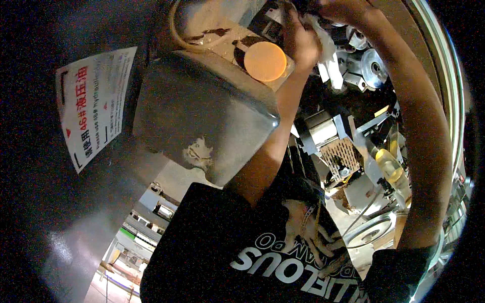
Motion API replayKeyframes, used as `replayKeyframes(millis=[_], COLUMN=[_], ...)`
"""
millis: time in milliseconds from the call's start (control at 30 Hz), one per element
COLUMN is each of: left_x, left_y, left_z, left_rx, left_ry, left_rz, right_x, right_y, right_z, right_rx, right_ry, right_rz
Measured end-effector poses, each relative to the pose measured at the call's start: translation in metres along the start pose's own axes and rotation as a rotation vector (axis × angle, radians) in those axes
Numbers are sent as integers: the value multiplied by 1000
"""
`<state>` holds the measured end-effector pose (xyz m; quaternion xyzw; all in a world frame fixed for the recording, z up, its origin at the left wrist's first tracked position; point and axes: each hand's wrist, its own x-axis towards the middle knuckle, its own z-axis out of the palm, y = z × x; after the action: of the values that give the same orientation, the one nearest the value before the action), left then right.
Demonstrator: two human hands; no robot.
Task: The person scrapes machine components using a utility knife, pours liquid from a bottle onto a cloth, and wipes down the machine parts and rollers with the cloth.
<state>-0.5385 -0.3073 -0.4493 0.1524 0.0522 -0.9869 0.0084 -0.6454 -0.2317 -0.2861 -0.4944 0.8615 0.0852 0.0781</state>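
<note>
Both bare arms reach up past a dark tank [202, 111]. The left hand [303, 44] is beyond the right edge of the tank's top, near its round orange cap [265, 61]; the right hand [339, 9] is at the upper rim of the view. A crumpled white sheet [329, 68] hangs just beside the left hand, above metal machinery [374, 69]. Blur and cropping hide the fingers, so I cannot tell whether either hand grips it. Work seems under way, with nothing visibly finished; what remains is unclear.
</note>
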Motion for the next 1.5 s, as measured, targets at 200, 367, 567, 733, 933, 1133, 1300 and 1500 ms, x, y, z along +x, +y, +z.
replayKeyframes(millis=[200,367,567,733,933,1133,1300,1500], left_x=[11,-22,34,-92,-59,-15,-41,-38], left_y=[72,-6,44,-14,15,35,26,21], left_z=[-5,18,-6,41,57,55,18,56], left_rx=[1627,166,33,1725,1284,1651,1776,1605], left_ry=[49,92,57,94,146,291,123,251], left_rz=[536,92,-198,376,880,505,304,458], right_x=[41,-2,35,8,28,30,12,4], right_y=[-35,-15,-23,13,-49,-41,-6,-20], right_z=[-11,16,2,15,-44,-10,46,15], right_rx=[388,443,586,434,180,125,-141,137], right_ry=[-77,-9,-77,51,-179,-127,217,224], right_rz=[-113,60,68,-49,247,356,-51,57])
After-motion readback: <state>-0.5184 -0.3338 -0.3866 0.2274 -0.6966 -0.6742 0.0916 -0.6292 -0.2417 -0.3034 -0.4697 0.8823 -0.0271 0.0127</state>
